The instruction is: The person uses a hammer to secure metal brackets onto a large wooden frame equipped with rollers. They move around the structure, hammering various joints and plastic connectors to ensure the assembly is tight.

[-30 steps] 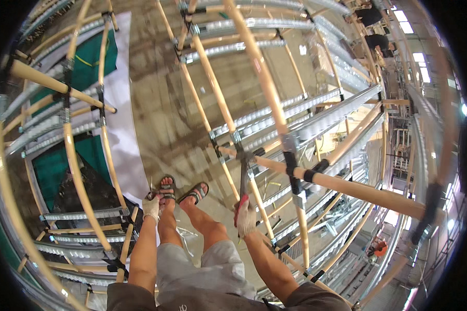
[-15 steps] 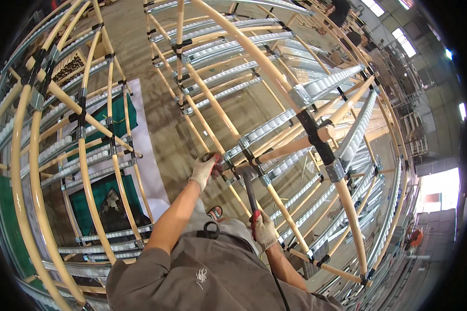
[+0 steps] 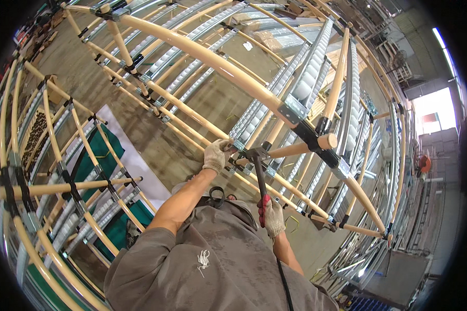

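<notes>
My right hand point(image 3: 271, 216), in a white knit glove with a red palm, is closed round the lower handle of a hammer point(image 3: 261, 179). The hammer's dark head is up against the joint where a beige pipe point(image 3: 187, 120) meets a metal bracket point(image 3: 237, 145) at a roller track's end. At the left of that bracket is my left hand point(image 3: 217, 156), gloved too, its fingers curled in at the joint. What lies between those fingers is hidden. A short cross pipe point(image 3: 293, 150) runs right from the hammer head to a black connector point(image 3: 316, 143).
The large rack of beige pipes and roller tracks point(image 3: 310, 75) spreads in front and to the right. Another pipe rack point(image 3: 91, 220) stands close on my left, with green sheets point(image 3: 96, 150) beyond it. Metal profiles point(image 3: 347, 267) lie at the right.
My view has turned, and the racks sit differently in it. My left hand has come closer to the bracket and the hammer head. The right hand keeps its hold on the hammer.
</notes>
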Demonstrator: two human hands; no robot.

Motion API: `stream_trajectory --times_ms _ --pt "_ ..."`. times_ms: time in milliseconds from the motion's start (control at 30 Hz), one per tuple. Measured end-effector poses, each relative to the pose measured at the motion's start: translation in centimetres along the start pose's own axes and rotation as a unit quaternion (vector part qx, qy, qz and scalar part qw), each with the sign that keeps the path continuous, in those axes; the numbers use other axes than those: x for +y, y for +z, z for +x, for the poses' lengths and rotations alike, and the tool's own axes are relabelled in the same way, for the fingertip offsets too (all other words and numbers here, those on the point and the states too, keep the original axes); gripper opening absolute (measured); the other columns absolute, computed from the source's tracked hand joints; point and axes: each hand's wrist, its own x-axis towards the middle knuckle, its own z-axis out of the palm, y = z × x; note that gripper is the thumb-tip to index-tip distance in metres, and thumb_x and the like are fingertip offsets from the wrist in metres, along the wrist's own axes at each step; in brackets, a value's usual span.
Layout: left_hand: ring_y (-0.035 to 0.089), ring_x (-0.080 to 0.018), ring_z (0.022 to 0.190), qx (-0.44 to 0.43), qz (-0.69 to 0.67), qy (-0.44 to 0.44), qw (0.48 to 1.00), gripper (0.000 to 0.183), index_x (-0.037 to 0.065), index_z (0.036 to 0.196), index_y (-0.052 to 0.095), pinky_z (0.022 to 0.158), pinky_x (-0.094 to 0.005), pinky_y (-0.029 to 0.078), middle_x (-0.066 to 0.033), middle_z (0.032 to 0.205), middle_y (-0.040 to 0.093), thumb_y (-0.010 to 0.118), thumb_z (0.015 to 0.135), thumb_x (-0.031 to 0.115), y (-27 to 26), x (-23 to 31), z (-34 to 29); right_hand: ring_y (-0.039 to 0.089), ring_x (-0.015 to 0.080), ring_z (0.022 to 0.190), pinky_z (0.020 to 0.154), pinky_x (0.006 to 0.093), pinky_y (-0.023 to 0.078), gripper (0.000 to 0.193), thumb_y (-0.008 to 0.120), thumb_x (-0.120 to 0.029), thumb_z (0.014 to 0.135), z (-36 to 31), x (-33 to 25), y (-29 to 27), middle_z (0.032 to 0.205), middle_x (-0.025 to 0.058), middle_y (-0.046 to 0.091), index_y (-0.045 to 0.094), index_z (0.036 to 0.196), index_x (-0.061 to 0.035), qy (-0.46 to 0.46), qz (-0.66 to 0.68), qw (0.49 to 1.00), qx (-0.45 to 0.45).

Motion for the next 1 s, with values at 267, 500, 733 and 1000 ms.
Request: stream_trajectory --times_ms 267,500,733,1000 --pt "0.068 -0.0168 0.078 -0.087 0.118 0.039 0.988 0.03 0.01 0.105 0.075 0.072 -0.0306 0.053 -0.0098 0.091 0.072 0.08 0.075 0.009 -2.3 -0.2 2.3 0.041 0.0051 0.044 0.039 0.0239 0.032 0.044 0.049 -0.045 0.102 1.7 -1.9 5.6 0.06 -0.0033 0.046 0.059 0.09 -0.0038 -0.013 0.024 0.998 0.064" --pt "0.069 -0.0295 0.089 -0.167 0.151 -0.026 0.974 0.033 0.012 0.097 0.074 0.076 -0.0384 0.053 -0.0144 0.093 0.071 0.075 0.078 0.04 -4.9 4.1 4.5 0.037 0.0064 0.039 0.035 0.0257 0.028 0.039 0.048 -0.042 0.102 2.5 -2.0 6.8 0.057 -0.0043 0.043 0.056 0.087 -0.0067 0.007 0.006 0.994 0.112" --pt "0.064 -0.0362 0.108 -0.331 0.317 0.014 0.889 0.066 0.012 0.122 0.066 0.093 -0.0409 0.05 -0.0169 0.116 0.068 0.065 0.08 0.063 -0.2 4.4 14.9 0.043 0.0074 0.045 0.04 0.0261 0.036 0.034 0.052 -0.035 0.102 0.0 -1.2 6.7 0.062 -0.0027 0.049 0.059 0.094 -0.0019 0.058 0.043 0.989 0.129" --pt "0.064 -0.0283 0.091 -0.42 0.249 0.206 0.848 0.053 0.005 0.107 0.068 0.086 -0.0376 0.049 -0.0112 0.101 0.07 0.059 0.087 0.053 4.8 -1.1 18.9 0.052 0.0113 0.057 0.053 0.029 0.044 0.04 0.054 -0.036 0.099 -1.2 4.9 6.7 0.07 0.0049 0.058 0.059 0.098 0.0034 -0.013 0.017 0.986 0.163"
